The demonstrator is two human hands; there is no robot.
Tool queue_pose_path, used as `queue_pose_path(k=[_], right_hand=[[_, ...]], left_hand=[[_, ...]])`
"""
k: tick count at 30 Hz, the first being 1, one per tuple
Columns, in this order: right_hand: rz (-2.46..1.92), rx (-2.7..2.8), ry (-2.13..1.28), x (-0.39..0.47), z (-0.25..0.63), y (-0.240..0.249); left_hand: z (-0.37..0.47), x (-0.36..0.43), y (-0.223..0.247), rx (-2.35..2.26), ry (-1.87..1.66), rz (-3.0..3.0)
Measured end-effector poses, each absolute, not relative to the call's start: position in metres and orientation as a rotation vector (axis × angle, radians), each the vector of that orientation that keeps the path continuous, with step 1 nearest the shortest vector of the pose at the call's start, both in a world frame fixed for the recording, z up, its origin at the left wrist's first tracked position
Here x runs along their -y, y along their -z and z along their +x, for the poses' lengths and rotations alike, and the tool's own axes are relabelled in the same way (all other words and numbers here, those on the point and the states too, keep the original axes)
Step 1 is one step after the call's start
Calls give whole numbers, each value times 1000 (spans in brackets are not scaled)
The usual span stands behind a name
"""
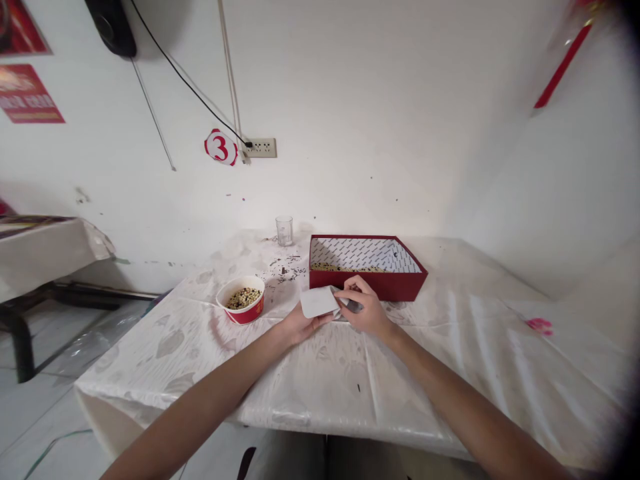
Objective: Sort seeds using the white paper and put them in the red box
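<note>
Two bare forearms reach in over the near edge of a table (295, 387), angling inward from the left and right until the hands meet around the middle of the tabletop. The table's cover is a shiny, creased plastic sheet, pale with faint grey leaf shapes and a pink patch toward the right edge. The left hand (300, 327) is turned palm up, its fingers curled beneath a small white carton (319, 303) of thin, smooth card, gripping it from below. The right hand (364, 307) comes in from the other side with the wrist bent inward; its thumb and fingertips pinch together at the carton's folded right end, while the other fingers bend loosely. Left of the hands, toward the table's left edge, stands a round red-and-white paper bowl (247, 316) holding mixed pale and dark grains (244, 298). Just beyond the hands lies a long, open red box (395, 287), pointed at its right end, lined in white with small printed marks, with more grains inside. Dark scraps (283, 271) scatter between bowl and box. Near the far edge stands a clear, empty-looking glass (285, 231), before a white wall (350, 120).
</note>
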State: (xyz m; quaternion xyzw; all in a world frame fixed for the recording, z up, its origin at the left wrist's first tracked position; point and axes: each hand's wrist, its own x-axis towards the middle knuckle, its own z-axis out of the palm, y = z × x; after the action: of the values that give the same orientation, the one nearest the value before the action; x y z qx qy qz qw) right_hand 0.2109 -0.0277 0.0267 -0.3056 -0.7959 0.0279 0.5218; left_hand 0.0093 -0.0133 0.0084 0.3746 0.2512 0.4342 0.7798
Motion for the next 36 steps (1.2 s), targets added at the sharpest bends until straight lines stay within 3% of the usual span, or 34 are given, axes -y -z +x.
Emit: queue_pose_path(k=[36], right_hand=[[-802, 1786, 8, 30, 205, -17]], left_hand=[[18, 18, -13, -547, -1089, 909]])
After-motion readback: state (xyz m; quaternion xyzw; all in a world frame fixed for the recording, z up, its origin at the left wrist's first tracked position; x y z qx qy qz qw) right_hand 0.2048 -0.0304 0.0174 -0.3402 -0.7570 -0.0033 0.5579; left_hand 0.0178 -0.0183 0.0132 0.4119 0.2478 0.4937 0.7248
